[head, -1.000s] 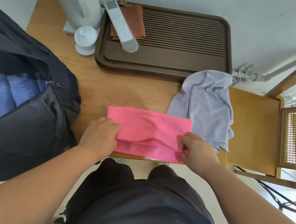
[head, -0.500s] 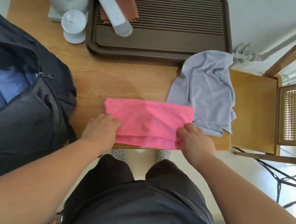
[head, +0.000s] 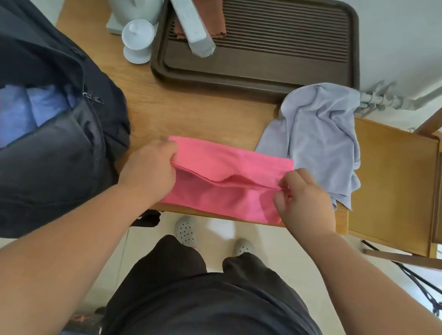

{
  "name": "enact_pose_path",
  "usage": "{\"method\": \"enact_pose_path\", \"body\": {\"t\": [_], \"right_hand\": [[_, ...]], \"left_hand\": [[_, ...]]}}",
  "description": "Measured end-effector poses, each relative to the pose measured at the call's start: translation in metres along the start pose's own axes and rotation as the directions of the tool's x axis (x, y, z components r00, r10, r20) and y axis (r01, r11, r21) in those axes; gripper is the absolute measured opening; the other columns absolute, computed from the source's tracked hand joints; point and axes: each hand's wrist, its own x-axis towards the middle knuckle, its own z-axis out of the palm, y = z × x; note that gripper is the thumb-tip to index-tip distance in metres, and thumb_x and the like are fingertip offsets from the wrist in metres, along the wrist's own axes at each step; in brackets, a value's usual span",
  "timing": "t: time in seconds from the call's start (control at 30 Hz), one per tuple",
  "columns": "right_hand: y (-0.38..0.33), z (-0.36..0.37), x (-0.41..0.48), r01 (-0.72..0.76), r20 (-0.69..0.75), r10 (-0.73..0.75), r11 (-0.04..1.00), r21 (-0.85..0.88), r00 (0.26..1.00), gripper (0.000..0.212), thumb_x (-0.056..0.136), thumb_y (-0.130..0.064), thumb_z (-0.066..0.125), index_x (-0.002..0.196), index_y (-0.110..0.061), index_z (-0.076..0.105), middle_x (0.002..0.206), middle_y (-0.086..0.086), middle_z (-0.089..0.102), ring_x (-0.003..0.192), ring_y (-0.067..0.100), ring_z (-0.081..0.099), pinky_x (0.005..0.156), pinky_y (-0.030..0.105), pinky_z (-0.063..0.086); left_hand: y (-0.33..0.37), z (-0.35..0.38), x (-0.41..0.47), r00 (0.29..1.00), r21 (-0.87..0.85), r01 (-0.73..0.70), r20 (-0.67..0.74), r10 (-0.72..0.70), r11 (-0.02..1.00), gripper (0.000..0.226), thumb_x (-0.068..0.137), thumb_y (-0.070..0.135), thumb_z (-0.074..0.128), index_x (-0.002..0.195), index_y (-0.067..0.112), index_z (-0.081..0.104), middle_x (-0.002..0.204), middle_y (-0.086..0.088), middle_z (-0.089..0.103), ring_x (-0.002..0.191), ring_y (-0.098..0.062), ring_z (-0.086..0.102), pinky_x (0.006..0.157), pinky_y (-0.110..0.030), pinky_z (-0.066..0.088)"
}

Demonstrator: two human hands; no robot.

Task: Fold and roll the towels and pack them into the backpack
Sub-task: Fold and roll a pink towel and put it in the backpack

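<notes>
— Which step is this?
— Folding: left hand (head: 150,169) and right hand (head: 303,200) each pinch an end of the pink towel (head: 224,196) on the surface (head: 193,113), beside the backpack (head: 26,165).
— Next?
— Likely lay the raised fold flat, edges matched, then roll.
</notes>
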Motion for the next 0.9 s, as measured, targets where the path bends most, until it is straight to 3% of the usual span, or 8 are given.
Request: {"method": "enact_pose_path", "body": {"t": [0.13, 0.27, 0.4, 0.53, 0.67, 0.77, 0.83, 0.9], "right_hand": [[-0.004, -0.013, -0.011, 0.124, -0.065, -0.119, 0.99, 0.074, 0.991, 0.01, 0.071, -0.009, 0.06, 0.081, -0.006, 0.059, 0.089, 0.007, 0.057, 0.062, 0.026, 0.051, 0.055, 0.027, 0.038], [0.022, 0.017, -0.038, 0.288, 0.179, -0.278, 0.957, -0.033, 0.944, 0.036, 0.066, 0.002, 0.068, 0.091, -0.017, 0.05, 0.096, 0.011, 0.055, 0.078, 0.033, 0.055, 0.063, 0.039, 0.052], [0.042, 0.041, -0.05, 0.233, 0.357, -0.166, 0.96, -0.154, 0.919, 0.042, 0.063, 0.006, 0.066, 0.1, -0.014, 0.061, 0.107, 0.008, 0.054, 0.094, 0.035, 0.055, 0.069, 0.05, 0.056], [0.034, 0.04, -0.038, 0.181, 0.324, -0.109, 0.963, -0.199, 0.94, 0.04, 0.071, 0.005, 0.07, 0.102, -0.02, 0.066, 0.104, 0.007, 0.055, 0.092, 0.034, 0.056, 0.061, 0.042, 0.054], [0.028, 0.031, -0.031, 0.277, 0.417, -0.105, 0.884, -0.377, 0.903, 0.025, 0.065, -0.007, 0.072, 0.083, -0.025, 0.069, 0.094, 0.002, 0.051, 0.084, 0.028, 0.05, 0.062, 0.037, 0.048], [0.01, 0.024, -0.025, 0.248, 0.448, -0.055, 0.889, -0.386, 0.892, 0.02, 0.066, -0.033, 0.064, 0.084, -0.028, 0.071, 0.097, 0.0, 0.051, 0.089, 0.028, 0.05, 0.074, 0.039, 0.048], [-0.01, 0.021, -0.018, 0.214, 0.376, -0.104, 0.94, -0.264, 0.921, 0.03, 0.069, -0.047, 0.056, 0.081, -0.024, 0.071, 0.096, 0.002, 0.053, 0.089, 0.03, 0.05, 0.076, 0.041, 0.049], [-0.035, 0.026, -0.01, 0.249, 0.28, -0.199, 0.955, -0.158, 0.939, 0.037, 0.077, -0.052, 0.055, 0.084, -0.02, 0.072, 0.098, 0.003, 0.056, 0.091, 0.03, 0.052, 0.079, 0.042, 0.049]], "left_hand": [[-0.001, 0.0, -0.02, 0.997, -0.082, 0.011, -0.078, -0.017, 0.997, 0.011, 0.08, 0.001, 0.056, 0.079, 0.01, 0.051, 0.086, -0.007, 0.05, 0.072, -0.027, 0.049, 0.065, -0.038, 0.04], [-0.014, 0.033, -0.044, 0.994, 0.008, 0.028, 0.101, -0.028, 1.0, 0.014, 0.085, 0.005, 0.059, 0.079, 0.014, 0.05, 0.092, -0.004, 0.048, 0.073, -0.026, 0.051, 0.067, -0.042, 0.048], [-0.023, 0.062, -0.054, 0.98, 0.093, 0.025, 0.196, -0.043, 0.995, 0.009, 0.084, 0.003, 0.059, 0.08, 0.011, 0.054, 0.094, -0.006, 0.046, 0.078, -0.029, 0.05, 0.069, -0.045, 0.051], [-0.026, 0.065, -0.049, 0.983, 0.145, -0.027, 0.182, 0.0, 0.989, 0.008, 0.084, 0.003, 0.059, 0.081, 0.009, 0.056, 0.093, -0.008, 0.048, 0.084, -0.029, 0.048, 0.069, -0.043, 0.05], [-0.03, 0.059, -0.05, 0.971, 0.276, -0.145, 0.223, 0.083, 0.95, 0.007, 0.082, 0.007, 0.064, 0.08, 0.012, 0.059, 0.089, -0.008, 0.049, 0.082, -0.029, 0.047, 0.064, -0.037, 0.04], [-0.026, 0.051, -0.053, 0.962, 0.332, -0.192, 0.248, 0.111, 0.924, 0.021, 0.077, 0.033, 0.075, 0.084, 0.017, 0.065, 0.089, -0.006, 0.052, 0.085, -0.028, 0.049, 0.07, -0.041, 0.045], [-0.018, 0.044, -0.051, 0.97, 0.343, -0.156, 0.23, 0.078, 0.926, 0.046, 0.077, 0.062, 0.065, 0.095, 0.02, 0.063, 0.093, -0.004, 0.054, 0.088, -0.027, 0.049, 0.074, -0.041, 0.044], [-0.006, 0.038, -0.046, 0.982, 0.319, -0.136, 0.17, 0.085, 0.938, 0.06, 0.08, 0.07, 0.056, 0.11, 0.019, 0.06, 0.103, -0.006, 0.056, 0.093, -0.028, 0.05, 0.079, -0.042, 0.044]]}}
